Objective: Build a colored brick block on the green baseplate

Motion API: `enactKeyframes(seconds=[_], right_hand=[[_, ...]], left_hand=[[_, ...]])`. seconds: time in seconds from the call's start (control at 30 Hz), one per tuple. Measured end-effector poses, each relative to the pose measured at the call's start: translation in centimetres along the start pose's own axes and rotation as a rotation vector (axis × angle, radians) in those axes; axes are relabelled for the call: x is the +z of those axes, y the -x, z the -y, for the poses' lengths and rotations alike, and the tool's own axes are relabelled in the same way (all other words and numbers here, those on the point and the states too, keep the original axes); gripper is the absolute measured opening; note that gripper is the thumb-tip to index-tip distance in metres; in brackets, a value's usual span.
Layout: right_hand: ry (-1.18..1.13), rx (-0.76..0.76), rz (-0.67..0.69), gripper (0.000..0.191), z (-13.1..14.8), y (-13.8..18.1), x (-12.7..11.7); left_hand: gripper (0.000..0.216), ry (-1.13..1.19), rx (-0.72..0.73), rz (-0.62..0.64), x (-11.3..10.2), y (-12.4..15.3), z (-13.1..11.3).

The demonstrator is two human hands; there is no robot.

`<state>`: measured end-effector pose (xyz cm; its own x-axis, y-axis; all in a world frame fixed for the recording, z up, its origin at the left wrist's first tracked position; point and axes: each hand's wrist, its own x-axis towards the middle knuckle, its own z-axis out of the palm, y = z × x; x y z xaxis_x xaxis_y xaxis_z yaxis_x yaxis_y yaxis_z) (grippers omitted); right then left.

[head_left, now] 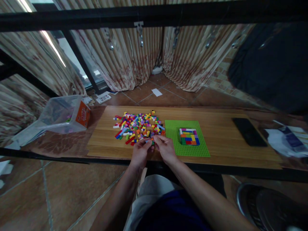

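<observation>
My left hand (141, 150) and my right hand (165, 147) meet at the near edge of a loose pile of toy bricks (138, 123). Fingers of both hands are closed around small toy bricks (152, 141), with some green and orange showing between the fingertips. How many bricks they hold is hidden. Right of my hands lies a green baseplate (172, 128). On it sits a low rectangular build of bricks (190, 137) in white, purple, blue, red, green, orange and yellow.
A clear plastic box (62, 112) with an orange label stands left of the wooden board (221, 134). A black phone-like slab (249, 131) lies toward the right end, near crumpled white packaging (279, 141). A dark rail (154, 16) crosses above, in front of curtains (120, 61).
</observation>
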<state>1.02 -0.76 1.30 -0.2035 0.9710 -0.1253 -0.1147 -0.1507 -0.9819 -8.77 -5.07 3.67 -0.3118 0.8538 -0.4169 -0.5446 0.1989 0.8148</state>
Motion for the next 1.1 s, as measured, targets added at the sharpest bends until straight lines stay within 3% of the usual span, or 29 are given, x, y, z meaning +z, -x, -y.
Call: enactKeyframes(seconds=[0.27,0.4,0.63,0.77,0.97,1.1], right_hand=[[-0.02,0.003,0.01,0.037,0.7,-0.4,-0.1],[-0.031,0.009,-0.017,0.039,0.7,-2.1,-0.1],[0.691,-0.33,0.023,0.017,1.6,-6.8,0.7],[0.917,-0.408,0.101,0.013,2.0,-8.2,1.6],[0.846,-0.459,0.16,0.015,3.0,-7.2,0.9],[0.574,-0.337,0.221,0.02,3.1,-5.1,0.4]], left_hand=[[0.042,0.069,-0.059,0.069,-0.8,-0.2,-0.1],[0.044,0.133,-0.018,0.065,-1.2,-0.3,-0.2],[0.036,0.04,0.154,-0.002,-1.5,-0.8,-0.2],[0.037,0.019,0.172,-0.043,-1.8,-1.2,-0.2],[0.044,0.046,0.166,-0.1,-2.5,-1.9,0.0],[0.045,0.06,0.173,-0.109,-2.4,-1.9,0.0]])
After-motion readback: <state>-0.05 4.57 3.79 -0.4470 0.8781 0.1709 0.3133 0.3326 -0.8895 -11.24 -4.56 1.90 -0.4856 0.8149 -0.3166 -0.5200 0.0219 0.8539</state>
